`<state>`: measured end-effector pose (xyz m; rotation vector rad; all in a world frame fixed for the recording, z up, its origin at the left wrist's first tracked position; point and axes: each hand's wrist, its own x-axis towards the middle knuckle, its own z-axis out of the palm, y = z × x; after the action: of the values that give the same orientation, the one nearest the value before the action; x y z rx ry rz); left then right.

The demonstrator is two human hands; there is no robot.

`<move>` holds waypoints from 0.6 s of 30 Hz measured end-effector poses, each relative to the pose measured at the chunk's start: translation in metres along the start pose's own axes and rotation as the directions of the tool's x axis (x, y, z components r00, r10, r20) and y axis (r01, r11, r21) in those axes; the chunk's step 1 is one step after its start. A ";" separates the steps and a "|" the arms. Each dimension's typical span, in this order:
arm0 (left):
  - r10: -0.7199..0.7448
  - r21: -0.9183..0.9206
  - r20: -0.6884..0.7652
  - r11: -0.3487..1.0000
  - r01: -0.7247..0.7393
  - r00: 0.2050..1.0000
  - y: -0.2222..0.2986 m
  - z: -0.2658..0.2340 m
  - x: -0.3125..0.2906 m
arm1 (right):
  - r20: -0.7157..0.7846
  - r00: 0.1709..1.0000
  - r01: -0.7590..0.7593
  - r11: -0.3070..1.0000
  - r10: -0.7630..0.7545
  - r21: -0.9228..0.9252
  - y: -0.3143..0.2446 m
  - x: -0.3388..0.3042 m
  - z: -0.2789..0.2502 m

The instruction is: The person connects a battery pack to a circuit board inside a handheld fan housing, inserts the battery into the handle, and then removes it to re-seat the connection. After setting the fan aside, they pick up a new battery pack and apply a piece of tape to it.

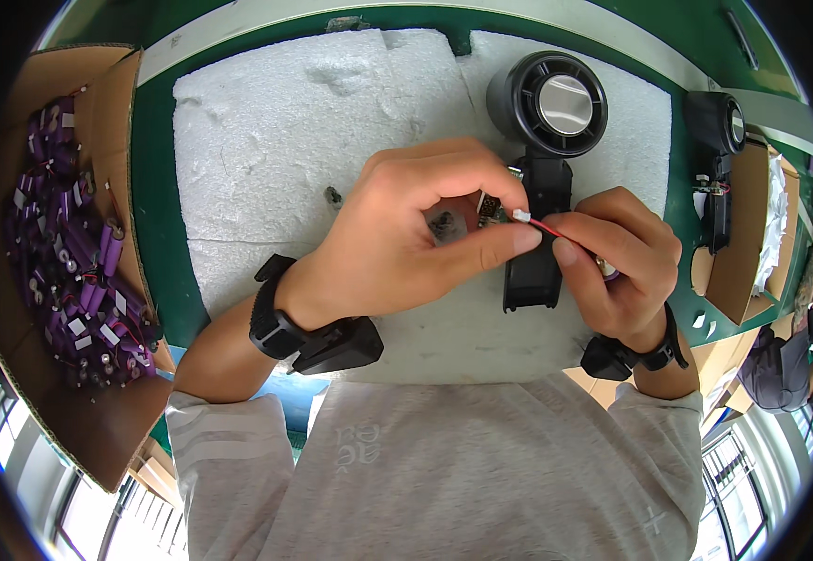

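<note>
My left hand (406,220) is closed around a small green circuit board (491,209), partly hidden under the index finger. A small white plug (520,216) sits between my left thumb and index fingertip, at the board's edge. From the plug a red wire (545,227) runs to my right hand (621,257), which pinches it. A purple battery cell (609,270) shows in part among my right fingers. Beneath both hands lies a black handheld fan, its round head (551,103) with a silver centre and its handle (532,280) opened up like a trough.
White foam sheets (266,140) cover the green bench. At the left, a cardboard box (98,411) is heaped with purple battery cells (79,262). Another black fan (717,126) lies at the right, beside a cardboard box (738,248) with white wrapping. A person (780,369) is beyond it.
</note>
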<state>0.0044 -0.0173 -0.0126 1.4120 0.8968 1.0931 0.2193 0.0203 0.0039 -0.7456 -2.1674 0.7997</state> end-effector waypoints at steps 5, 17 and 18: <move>0.041 0.085 0.037 0.995 -0.044 0.998 -0.002 -0.005 0.000 | 0.067 0.996 -0.064 0.998 0.066 -0.025 -0.004 0.000 0.002; -0.147 0.099 -0.014 0.984 0.148 0.989 0.002 0.000 -0.003 | 0.061 0.983 -0.174 0.983 0.170 0.057 -0.007 -0.002 -0.001; -0.159 0.107 -0.011 0.981 0.160 0.987 0.002 0.001 -0.003 | 0.090 0.982 -0.172 0.983 0.167 0.055 -0.007 -0.002 -0.001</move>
<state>0.0044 -0.0208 -0.0111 1.4003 1.0657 0.9379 0.2191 0.0145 0.0084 -0.8879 -2.1636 0.9989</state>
